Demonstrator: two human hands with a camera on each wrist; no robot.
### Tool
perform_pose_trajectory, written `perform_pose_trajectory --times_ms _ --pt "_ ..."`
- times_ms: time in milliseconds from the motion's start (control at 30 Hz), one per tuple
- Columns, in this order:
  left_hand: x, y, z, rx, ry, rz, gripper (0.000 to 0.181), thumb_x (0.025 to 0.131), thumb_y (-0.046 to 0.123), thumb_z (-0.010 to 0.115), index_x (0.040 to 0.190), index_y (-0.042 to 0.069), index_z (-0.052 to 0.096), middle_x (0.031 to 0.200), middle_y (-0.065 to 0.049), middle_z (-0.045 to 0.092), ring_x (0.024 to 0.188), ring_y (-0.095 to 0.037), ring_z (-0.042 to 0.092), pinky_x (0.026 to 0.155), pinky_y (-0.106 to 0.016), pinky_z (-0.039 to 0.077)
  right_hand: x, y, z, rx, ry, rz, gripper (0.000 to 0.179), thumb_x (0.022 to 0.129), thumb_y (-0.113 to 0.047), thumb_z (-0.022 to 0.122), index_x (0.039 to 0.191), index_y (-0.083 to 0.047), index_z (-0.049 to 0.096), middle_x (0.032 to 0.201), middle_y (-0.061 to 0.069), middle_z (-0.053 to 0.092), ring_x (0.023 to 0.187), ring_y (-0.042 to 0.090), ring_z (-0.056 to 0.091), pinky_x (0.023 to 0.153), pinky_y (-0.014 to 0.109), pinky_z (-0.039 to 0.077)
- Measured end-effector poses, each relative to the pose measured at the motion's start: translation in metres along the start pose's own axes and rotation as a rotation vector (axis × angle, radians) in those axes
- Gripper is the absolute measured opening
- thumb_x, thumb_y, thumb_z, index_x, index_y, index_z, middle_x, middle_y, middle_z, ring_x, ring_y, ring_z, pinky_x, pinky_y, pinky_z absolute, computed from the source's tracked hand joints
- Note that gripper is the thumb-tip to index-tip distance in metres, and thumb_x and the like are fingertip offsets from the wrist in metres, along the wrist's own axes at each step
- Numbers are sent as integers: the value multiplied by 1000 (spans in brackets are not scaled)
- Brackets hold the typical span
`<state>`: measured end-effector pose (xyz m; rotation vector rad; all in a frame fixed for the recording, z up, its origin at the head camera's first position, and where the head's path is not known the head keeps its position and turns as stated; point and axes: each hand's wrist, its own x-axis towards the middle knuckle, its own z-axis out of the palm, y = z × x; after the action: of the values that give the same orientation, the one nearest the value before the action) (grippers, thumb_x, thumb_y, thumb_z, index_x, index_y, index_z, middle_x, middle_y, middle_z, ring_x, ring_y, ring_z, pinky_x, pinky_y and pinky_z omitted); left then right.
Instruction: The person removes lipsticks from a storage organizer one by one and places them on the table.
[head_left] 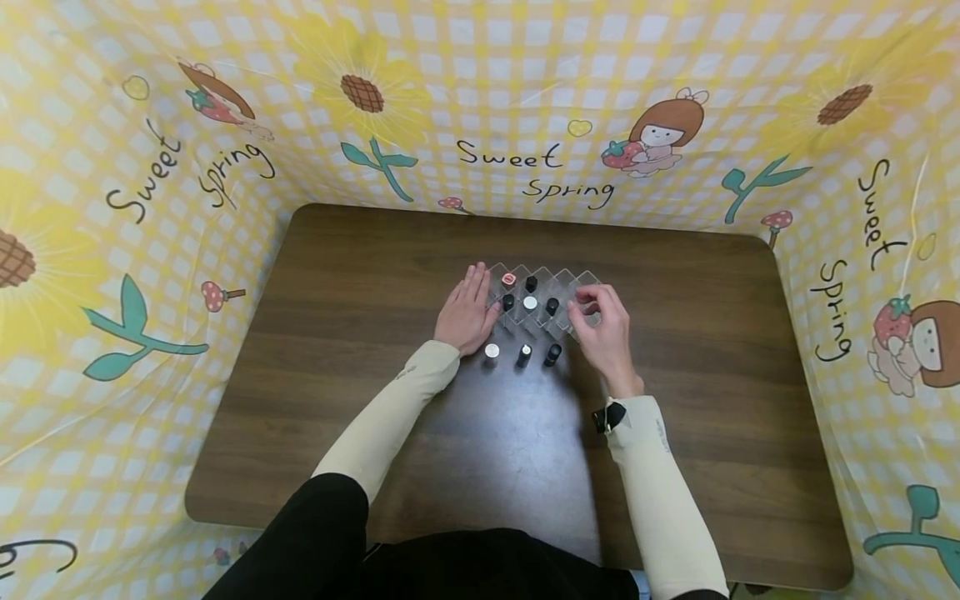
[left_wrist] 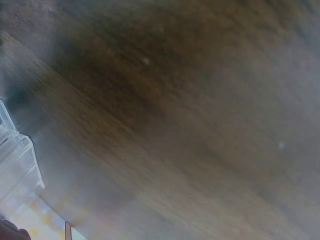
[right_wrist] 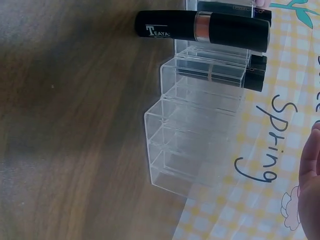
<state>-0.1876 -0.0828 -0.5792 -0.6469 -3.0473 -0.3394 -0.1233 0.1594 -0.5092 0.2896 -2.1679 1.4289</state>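
Observation:
A clear plastic lipstick holder (head_left: 564, 282) with zigzag edges stands near the table's middle, several lipsticks upright in its left and middle compartments. One has a red top (head_left: 508, 280), one a white top (head_left: 530, 303); the others look black. My left hand (head_left: 467, 312) lies with straight fingers along the holder's left side. Over its right end is my right hand (head_left: 604, 329), fingers bent and thumb apart, with nothing visible in them. In front stand a white-topped lipstick (head_left: 491, 356) and two dark lipsticks (head_left: 552, 355). The right wrist view shows a black TEAYA lipstick (right_wrist: 172, 25) before the holder.
The brown wooden table (head_left: 337, 333) has rounded corners. A yellow checked cloth (head_left: 510, 75) with printed flowers and lettering hangs round its back and sides. The holder's right compartments (right_wrist: 195, 165) look vacant in the right wrist view.

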Motion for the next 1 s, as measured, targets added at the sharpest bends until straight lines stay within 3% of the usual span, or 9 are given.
perform_pose_trajectory --times_ms 233,467,700,1000 --pt "-1 1 -2 -7 -19 -9 66 103 44 23 155 4 13 164 -10 4 152 -23 2 123 -37 13 6 2 -2 -63 -81 65 21 84 -4 69 104 4 65 102 15 64 88 29 61 72 36 51" --pt "0 0 -1 -8 -19 -9 66 103 44 23 155 4 13 164 -9 4 152 -23 2 123 -38 14 11 7 0 -132 -187 146 28 84 -10 71 107 4 64 105 18 63 95 35 57 83 46 46" --pt "-1 0 -2 -19 -30 -9 66 103 44 23 155 5 12 164 -9 3 152 -23 1 123 -37 12 12 14 4 -173 -265 192 32 83 -14 73 109 3 64 106 17 63 101 37 51 89 40 38" --pt "0 -1 1 -29 -10 -5 67 103 45 22 155 4 13 164 -9 4 152 -23 2 123 -37 13 13 20 8 -245 -348 237 37 82 -18 75 111 1 64 109 17 62 103 37 49 92 47 35"
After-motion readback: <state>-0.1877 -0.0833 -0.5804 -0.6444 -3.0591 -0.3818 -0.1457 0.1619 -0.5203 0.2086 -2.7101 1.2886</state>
